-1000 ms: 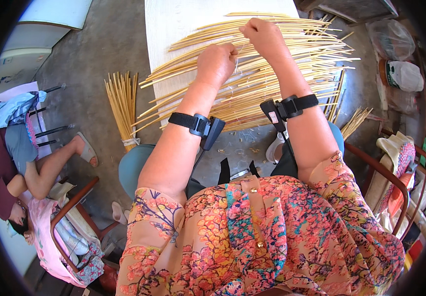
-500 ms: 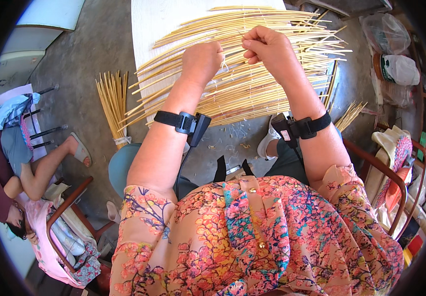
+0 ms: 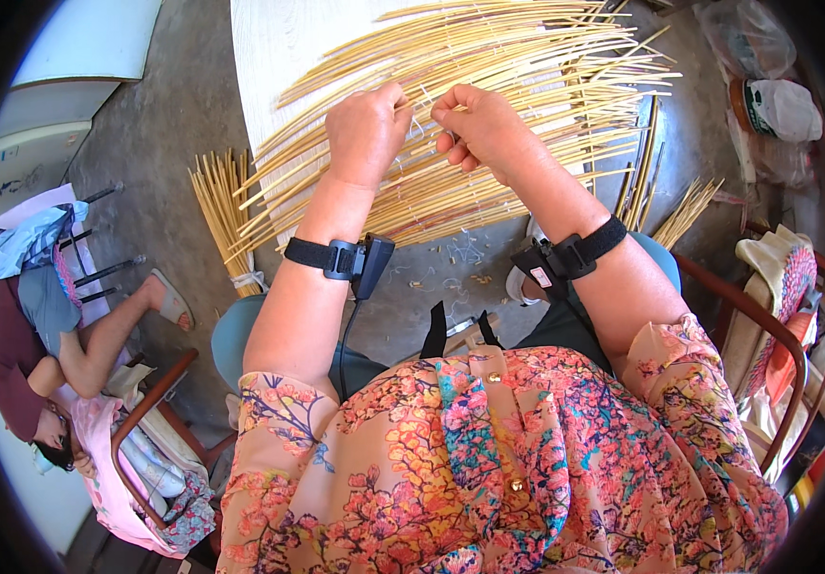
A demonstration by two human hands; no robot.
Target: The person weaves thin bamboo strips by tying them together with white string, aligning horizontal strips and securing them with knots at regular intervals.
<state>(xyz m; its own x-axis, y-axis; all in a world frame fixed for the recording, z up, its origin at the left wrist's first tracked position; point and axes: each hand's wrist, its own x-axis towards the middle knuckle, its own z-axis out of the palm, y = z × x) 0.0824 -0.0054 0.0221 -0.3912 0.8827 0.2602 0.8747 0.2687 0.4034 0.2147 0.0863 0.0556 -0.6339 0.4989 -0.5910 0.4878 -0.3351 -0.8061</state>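
Observation:
Many thin, straw-coloured strips (image 3: 470,203) lie in a loose mat on a pale board (image 3: 267,77), crossed by fine white string (image 3: 415,124). My left hand (image 3: 364,136) is over the middle of the mat, closed in a pinch at the string. My right hand (image 3: 470,134) is just right of it, thumb and forefinger curled close beside the string, other fingers bent; what those fingertips hold is too small to make out.
Tied bundles of strips stand at left (image 3: 221,215) and right (image 3: 685,210). A person (image 3: 30,335) reclines across seats at the left, by a wooden-armed chair (image 3: 154,383). Cushions and cloths (image 3: 776,268) fill another chair at right, below bagged items (image 3: 781,110).
My right hand has moved down toward me from the mat's upper part. My left hand has shifted left. The board and mat sit further left in view.

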